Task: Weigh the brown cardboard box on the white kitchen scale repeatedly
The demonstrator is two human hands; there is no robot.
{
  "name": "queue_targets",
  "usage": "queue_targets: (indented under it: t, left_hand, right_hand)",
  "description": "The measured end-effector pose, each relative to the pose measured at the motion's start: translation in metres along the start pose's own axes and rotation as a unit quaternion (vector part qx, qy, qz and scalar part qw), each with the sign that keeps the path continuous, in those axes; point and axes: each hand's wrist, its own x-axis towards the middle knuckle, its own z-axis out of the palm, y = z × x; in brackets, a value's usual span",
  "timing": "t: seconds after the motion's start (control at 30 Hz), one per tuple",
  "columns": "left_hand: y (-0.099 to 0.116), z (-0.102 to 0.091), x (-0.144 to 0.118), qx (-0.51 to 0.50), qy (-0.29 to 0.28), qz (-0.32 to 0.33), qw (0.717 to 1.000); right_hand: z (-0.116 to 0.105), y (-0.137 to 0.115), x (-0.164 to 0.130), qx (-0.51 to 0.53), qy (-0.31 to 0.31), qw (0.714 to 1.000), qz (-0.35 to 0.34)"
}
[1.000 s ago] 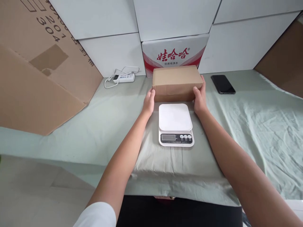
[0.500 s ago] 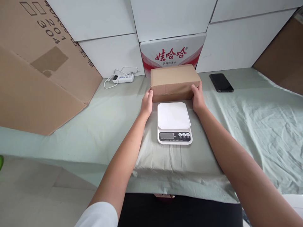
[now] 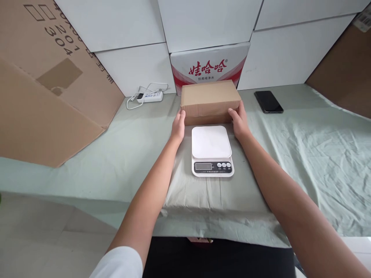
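Note:
A closed brown cardboard box [image 3: 210,102] stands behind the kitchen scale, in front of a white-and-red carton. My left hand [image 3: 178,124] grips its left end, thumb at the front corner. At the right end my right hand [image 3: 239,119] holds on, its thumb lying across the front face. The fingers behind the ends are partly hidden. Between my forearms sits the white digital kitchen scale [image 3: 211,143], its platform bare and its small display blank, with round buttons along the front panel.
A black phone [image 3: 268,102] lies to the right. On the left is a white device with a cable [image 3: 150,96]. The red-lettered carton [image 3: 208,63] and white boxes line the back. A large cardboard carton [image 3: 58,88] stands left on the green cloth [image 3: 116,170].
The cardboard box sits slightly further left relative to the scale, both hands still on it. My right thumb has slid inward along the front face. The view has shifted slightly.

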Motion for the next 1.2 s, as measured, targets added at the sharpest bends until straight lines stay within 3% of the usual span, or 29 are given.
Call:
queue_targets:
  t: [0.1, 0.23, 0.33, 0.43, 0.53, 0.63, 0.97, 1.2]
  left_hand:
    - [0.015, -0.001, 0.001, 0.001, -0.017, -0.025, 1.000]
    - [0.057, -0.007, -0.014, -0.001, -0.038, 0.027, 0.999]
    - [0.089, -0.017, -0.048, 0.016, -0.066, 0.062, 0.996]
    - [0.107, -0.026, -0.092, 0.040, -0.102, 0.069, 0.992]
    - [0.106, -0.029, -0.125, 0.051, -0.121, 0.076, 0.988]
    - [0.098, -0.030, -0.140, 0.066, -0.110, 0.107, 0.986]
    - [0.093, -0.038, -0.148, 0.143, -0.025, 0.121, 0.982]
    - [0.095, -0.035, -0.149, 0.142, -0.018, 0.135, 0.980]
  right_hand:
    - [0.000, -0.018, -0.003, -0.001, -0.016, 1.000, -0.014]
    - [-0.009, -0.052, -0.013, 0.005, -0.017, 0.999, -0.043]
    - [-0.027, -0.073, -0.033, -0.017, -0.018, 0.996, -0.083]
    - [-0.046, -0.077, -0.064, -0.061, -0.021, 0.989, -0.132]
    - [-0.054, -0.070, -0.094, -0.097, -0.003, 0.982, -0.162]
    - [-0.049, -0.065, -0.112, -0.104, 0.022, 0.979, -0.175]
    - [-0.040, -0.083, -0.120, -0.127, 0.041, 0.975, -0.176]
    - [-0.042, -0.078, -0.118, -0.123, 0.053, 0.972, -0.194]
